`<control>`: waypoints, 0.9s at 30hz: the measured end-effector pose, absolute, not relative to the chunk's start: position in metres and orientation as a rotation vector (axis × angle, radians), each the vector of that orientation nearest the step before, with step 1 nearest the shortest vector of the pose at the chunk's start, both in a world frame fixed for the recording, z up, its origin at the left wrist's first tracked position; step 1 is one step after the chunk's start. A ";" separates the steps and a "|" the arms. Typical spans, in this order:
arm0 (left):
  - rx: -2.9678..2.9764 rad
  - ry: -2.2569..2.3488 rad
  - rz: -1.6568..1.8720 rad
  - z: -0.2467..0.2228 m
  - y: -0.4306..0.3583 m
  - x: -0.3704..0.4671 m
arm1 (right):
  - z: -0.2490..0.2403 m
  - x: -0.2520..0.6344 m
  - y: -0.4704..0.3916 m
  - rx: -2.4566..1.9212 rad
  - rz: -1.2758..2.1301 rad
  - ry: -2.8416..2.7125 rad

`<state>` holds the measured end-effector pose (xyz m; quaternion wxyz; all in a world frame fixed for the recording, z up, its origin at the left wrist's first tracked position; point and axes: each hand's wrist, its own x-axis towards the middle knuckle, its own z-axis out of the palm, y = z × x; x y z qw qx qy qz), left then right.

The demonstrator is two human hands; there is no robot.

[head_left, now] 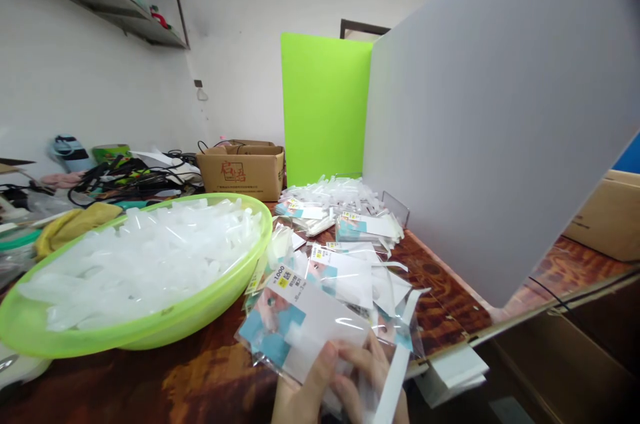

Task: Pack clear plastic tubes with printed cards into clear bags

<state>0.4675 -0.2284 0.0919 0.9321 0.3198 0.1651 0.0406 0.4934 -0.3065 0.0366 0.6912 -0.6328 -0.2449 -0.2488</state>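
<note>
packet (300, 327) pinched in both hands (345, 387), above table (210, 377)

We see only a little of the person at the bottom edge of the view: two bare hands, the left hand (305, 387) and the right hand (367, 377), both cut off by the frame. We see no gloves, rings, watch or sleeves on the parts that show. The fingers have short, plain, unpainted nails, partly blurred behind clear film.
</note>
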 end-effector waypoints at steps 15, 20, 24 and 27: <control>0.684 0.374 0.190 0.061 -0.228 0.475 | 0.043 0.507 -0.305 -1.305 -0.221 -0.449; 0.615 0.336 0.362 0.112 -0.237 0.510 | 0.091 0.542 -0.361 -1.576 -0.453 -0.307; 0.846 0.230 0.166 0.140 -0.239 0.531 | 0.139 0.652 -0.388 -2.190 -0.514 -0.377; 0.952 0.279 0.086 0.115 -0.242 0.516 | 0.135 0.721 -0.399 -2.386 -0.407 -0.491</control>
